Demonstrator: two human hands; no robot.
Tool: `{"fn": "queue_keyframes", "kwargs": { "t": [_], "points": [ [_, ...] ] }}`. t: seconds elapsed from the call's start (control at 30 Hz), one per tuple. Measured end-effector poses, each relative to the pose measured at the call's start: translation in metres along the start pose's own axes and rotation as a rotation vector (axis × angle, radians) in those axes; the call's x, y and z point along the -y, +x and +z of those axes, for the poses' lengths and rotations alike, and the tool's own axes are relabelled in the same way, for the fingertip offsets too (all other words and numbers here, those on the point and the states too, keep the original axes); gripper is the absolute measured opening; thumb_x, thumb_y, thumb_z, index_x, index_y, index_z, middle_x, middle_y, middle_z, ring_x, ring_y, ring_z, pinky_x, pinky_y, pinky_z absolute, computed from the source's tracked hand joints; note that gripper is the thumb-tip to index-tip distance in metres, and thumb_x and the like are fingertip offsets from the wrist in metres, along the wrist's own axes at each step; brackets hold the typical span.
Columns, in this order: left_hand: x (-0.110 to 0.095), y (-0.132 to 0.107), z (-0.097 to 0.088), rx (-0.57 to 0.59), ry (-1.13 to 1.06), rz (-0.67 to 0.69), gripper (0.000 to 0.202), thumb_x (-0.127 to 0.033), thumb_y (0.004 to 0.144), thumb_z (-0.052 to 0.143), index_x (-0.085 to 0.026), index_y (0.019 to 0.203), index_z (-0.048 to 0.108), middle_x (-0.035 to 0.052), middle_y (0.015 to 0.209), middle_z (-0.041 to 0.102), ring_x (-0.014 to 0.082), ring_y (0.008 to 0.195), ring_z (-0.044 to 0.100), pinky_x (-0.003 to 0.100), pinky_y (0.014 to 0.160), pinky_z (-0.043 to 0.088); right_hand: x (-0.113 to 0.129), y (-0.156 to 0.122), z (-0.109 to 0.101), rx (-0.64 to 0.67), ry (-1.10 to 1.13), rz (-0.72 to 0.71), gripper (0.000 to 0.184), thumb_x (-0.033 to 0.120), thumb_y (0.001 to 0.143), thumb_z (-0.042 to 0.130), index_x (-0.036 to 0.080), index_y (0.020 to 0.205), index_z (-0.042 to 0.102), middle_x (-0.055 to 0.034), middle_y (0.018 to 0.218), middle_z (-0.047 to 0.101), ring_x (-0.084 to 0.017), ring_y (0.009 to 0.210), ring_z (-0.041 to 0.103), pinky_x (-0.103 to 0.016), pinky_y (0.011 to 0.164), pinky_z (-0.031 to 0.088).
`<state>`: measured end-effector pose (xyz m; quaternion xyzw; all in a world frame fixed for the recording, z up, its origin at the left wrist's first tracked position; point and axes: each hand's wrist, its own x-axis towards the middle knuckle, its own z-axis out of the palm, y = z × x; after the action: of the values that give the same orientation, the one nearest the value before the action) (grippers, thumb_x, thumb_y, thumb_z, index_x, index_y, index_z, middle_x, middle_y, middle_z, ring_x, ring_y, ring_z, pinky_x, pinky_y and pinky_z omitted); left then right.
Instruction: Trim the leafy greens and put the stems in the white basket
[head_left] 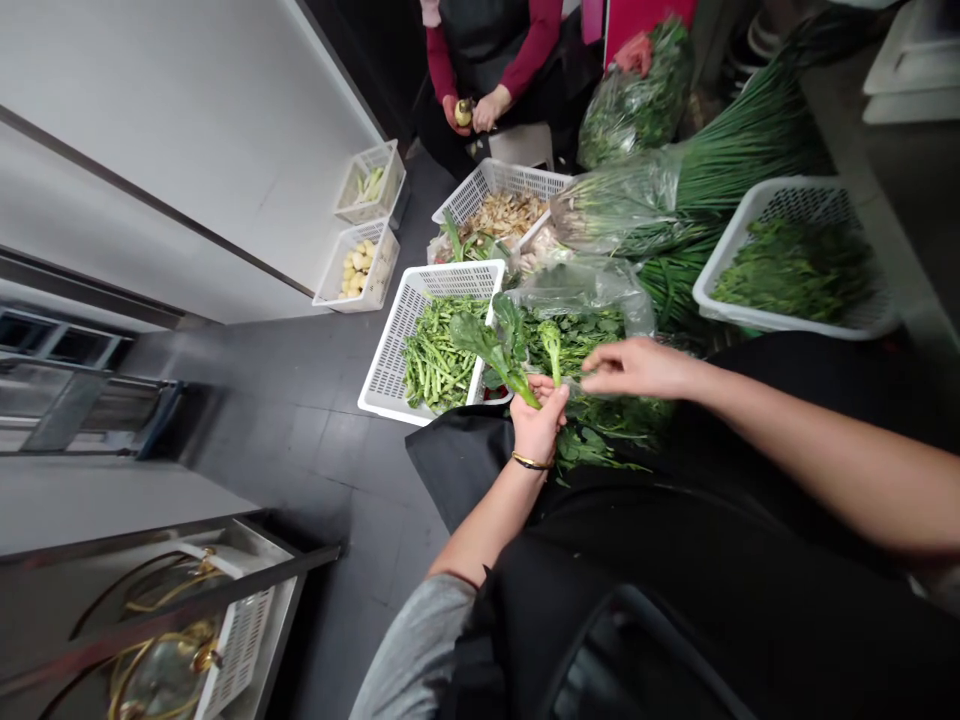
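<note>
My left hand (536,418), with a bracelet at the wrist, is closed around leafy green stalks (491,350). Between its thumb and fingers, a stem with a budded tip (551,345) stands upright. To the right, my right hand (641,368) hovers near that stem, its fingers loosely bent and apart, with nothing visible in them. Beneath both hands lies a heap of leafy greens (592,335) in a clear plastic bag, spreading onto my dark apron. Left of my hands stands a white perforated basket (386,365) of cut green stems (442,355).
Opposite, a person's hands (476,110) hold a pale, partly peeled vegetable above a basket of peelings (506,212). Bundled green stalks (750,130) and another basket of greens (795,320) flank me on the right. Small baskets (375,290) stand by the wall.
</note>
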<state>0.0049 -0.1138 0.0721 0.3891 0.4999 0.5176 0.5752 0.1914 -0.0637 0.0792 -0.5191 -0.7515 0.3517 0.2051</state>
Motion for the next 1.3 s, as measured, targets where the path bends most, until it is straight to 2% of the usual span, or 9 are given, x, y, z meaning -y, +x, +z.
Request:
{"fn": "queue_keyframes", "kwargs": {
  "t": [0.13,0.33,0.57,0.7,0.83,0.97,1.03,1.17,1.3],
  "points": [
    [-0.003,-0.005,0.001,0.014,0.024,-0.003,0.033,-0.036,0.066,0.075,-0.016,0.079,0.052,-0.0079,0.053,0.05,0.0023,0.036,0.041,0.015,0.036,0.028,0.034,0.023,0.003,-0.177,0.199,0.002,0.034,0.049,0.081,0.052,0.018,0.069,0.061,0.0002,0.054,0.058,-0.012,0.05,0.051,-0.025,0.053,0.037],
    [-0.013,-0.004,-0.001,0.126,-0.28,-0.245,0.034,-0.04,0.07,0.071,-0.018,0.074,0.046,-0.0069,0.05,0.049,0.0035,0.03,0.033,0.017,0.03,0.018,0.035,0.009,0.012,-0.289,-0.215,-0.534,0.027,0.033,0.086,0.049,0.019,0.065,0.058,-0.0041,0.065,0.059,-0.014,0.062,0.052,-0.029,0.063,0.039],
    [-0.015,0.003,-0.002,0.134,-0.468,-0.262,0.034,-0.043,0.072,0.069,-0.012,0.08,0.058,-0.0028,0.055,0.054,0.0045,0.034,0.038,0.018,0.032,0.024,0.024,-0.006,0.003,-0.178,0.634,0.058,0.033,0.049,0.077,0.061,0.019,0.066,0.055,0.0006,0.05,0.056,-0.011,0.045,0.051,-0.026,0.049,0.042],
    [-0.011,-0.001,0.004,0.126,-0.407,-0.186,0.033,-0.044,0.074,0.068,-0.013,0.081,0.056,-0.0016,0.057,0.057,0.0062,0.034,0.042,0.019,0.032,0.028,0.038,0.007,0.014,-0.068,0.917,0.113,0.045,0.059,0.068,0.065,0.019,0.086,0.055,-0.0007,0.065,0.062,-0.013,0.051,0.057,-0.025,0.044,0.042],
    [-0.01,-0.008,0.008,0.084,-0.332,-0.097,0.033,-0.044,0.075,0.067,-0.015,0.078,0.052,-0.0012,0.059,0.058,0.0065,0.036,0.044,0.019,0.033,0.03,0.051,0.021,0.023,0.006,0.554,0.078,0.041,0.058,0.079,0.052,0.018,0.083,0.056,0.0004,0.054,0.056,-0.013,0.046,0.051,-0.024,0.045,0.036],
    [-0.014,-0.005,0.004,0.103,-0.428,-0.258,0.035,-0.046,0.073,0.068,-0.015,0.077,0.052,-0.0028,0.056,0.051,0.0042,0.036,0.036,0.018,0.033,0.023,0.046,0.002,0.032,-0.135,-0.143,0.003,0.039,0.047,0.089,0.039,0.017,0.07,0.056,-0.0073,0.062,0.062,-0.017,0.057,0.057,-0.026,0.051,0.031],
    [-0.018,-0.001,-0.001,0.062,-0.471,-0.294,0.031,-0.042,0.074,0.068,-0.015,0.077,0.053,-0.0034,0.057,0.048,0.0026,0.038,0.032,0.017,0.034,0.021,0.035,-0.017,0.032,0.001,-0.325,-0.074,0.039,0.043,0.09,0.037,0.018,0.069,0.058,-0.0075,0.062,0.063,-0.017,0.056,0.057,-0.026,0.049,0.028],
    [-0.027,0.006,-0.009,0.039,-0.516,-0.386,0.023,-0.035,0.08,0.062,-0.014,0.078,0.055,-0.0047,0.058,0.038,0.0011,0.039,0.023,0.016,0.034,0.018,0.01,-0.036,0.017,0.337,-0.284,-0.171,0.03,0.051,0.076,0.057,0.022,0.077,0.064,-0.0054,0.068,0.066,-0.019,0.059,0.061,-0.026,0.051,0.035],
    [-0.029,0.004,-0.006,0.104,-0.518,-0.453,0.02,-0.033,0.082,0.06,-0.013,0.078,0.055,-0.0045,0.058,0.037,0.0013,0.04,0.021,0.015,0.034,0.017,0.014,-0.003,0.0,0.025,0.134,-0.023,0.053,0.057,0.07,0.061,0.019,0.107,0.06,-0.0082,0.087,0.069,-0.019,0.07,0.063,-0.029,0.06,0.044]
  ]
}}
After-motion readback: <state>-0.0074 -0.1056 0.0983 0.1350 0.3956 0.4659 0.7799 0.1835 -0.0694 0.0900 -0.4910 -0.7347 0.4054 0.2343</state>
